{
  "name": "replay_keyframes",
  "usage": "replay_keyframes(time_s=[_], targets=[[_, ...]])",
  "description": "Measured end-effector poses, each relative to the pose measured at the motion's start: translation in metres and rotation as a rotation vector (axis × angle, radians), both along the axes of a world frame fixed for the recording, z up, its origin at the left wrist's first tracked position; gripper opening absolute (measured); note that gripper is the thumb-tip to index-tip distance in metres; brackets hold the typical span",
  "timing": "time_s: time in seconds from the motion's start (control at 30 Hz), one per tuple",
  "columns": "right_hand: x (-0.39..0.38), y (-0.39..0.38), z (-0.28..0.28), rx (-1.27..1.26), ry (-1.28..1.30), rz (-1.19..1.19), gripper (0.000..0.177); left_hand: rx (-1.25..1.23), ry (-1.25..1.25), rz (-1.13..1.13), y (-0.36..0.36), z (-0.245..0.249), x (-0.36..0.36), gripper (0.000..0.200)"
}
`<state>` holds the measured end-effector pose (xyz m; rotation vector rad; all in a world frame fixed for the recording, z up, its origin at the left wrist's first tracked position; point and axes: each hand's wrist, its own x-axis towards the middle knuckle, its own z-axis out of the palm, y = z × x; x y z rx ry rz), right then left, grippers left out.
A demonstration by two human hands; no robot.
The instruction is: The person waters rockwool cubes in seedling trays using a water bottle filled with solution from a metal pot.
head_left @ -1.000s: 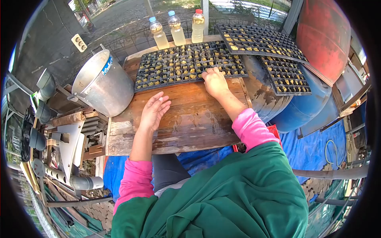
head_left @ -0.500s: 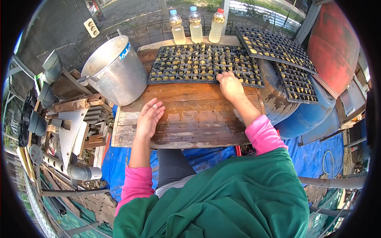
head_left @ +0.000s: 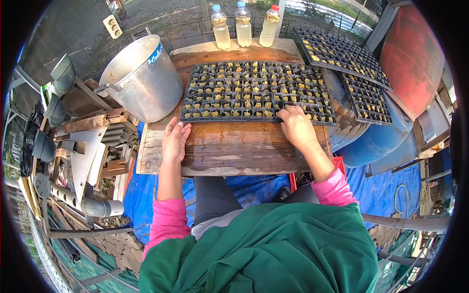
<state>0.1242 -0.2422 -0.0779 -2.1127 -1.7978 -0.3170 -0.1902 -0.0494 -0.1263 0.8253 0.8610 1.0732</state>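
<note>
A black seedling tray [head_left: 254,90] with many small cells, filled with yellowish-brown plugs, lies on the wet wooden table [head_left: 229,146]. My right hand [head_left: 297,124] is closed on the tray's near edge, right of its middle, with the fingertips bent over the rim. Near the tray's front left corner, my left hand [head_left: 175,140] hovers or rests over the table with its fingers apart, holding nothing. A large metal pot [head_left: 146,80] stands to the left of the tray.
Behind the tray stand three bottles of cloudy liquid [head_left: 243,31]. More seedling trays [head_left: 342,53] rest on barrels at the right, beside a blue barrel [head_left: 373,146] and a red one [head_left: 410,58]. Pipes [head_left: 102,207] and wood scraps lie left. A blue tarp [head_left: 386,190] covers the ground.
The tray now lies nearer to me, close to the table's front part, and my right hand has come nearer with it. My left hand has shifted slightly left.
</note>
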Motion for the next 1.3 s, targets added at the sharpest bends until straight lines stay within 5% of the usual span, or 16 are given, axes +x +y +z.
replay_keyframes(time_s=[0.5, 0.67, 0.97, 1.3], targets=[[-0.035, -0.055, 0.008, 0.02, 0.056, -0.006, 0.022, 0.002, 0.247, -0.102, -0.022, 0.011, -0.033, 0.036], [-0.038, -0.055, 0.017, 0.026, 0.17, -0.027, 0.02, 0.225, 0.644, -0.18, -0.003, 0.019, -0.04, 0.041], [-0.062, -0.031, 0.055, 0.053, 0.318, 0.004, 0.014, 0.407, 0.521, -0.042, 0.023, 0.06, -0.033, 0.045], [-0.139, 0.12, 0.123, 0.084, 0.228, 0.405, 0.018, 0.307, 0.167, 0.372, 0.08, 0.077, -0.066, 0.035]])
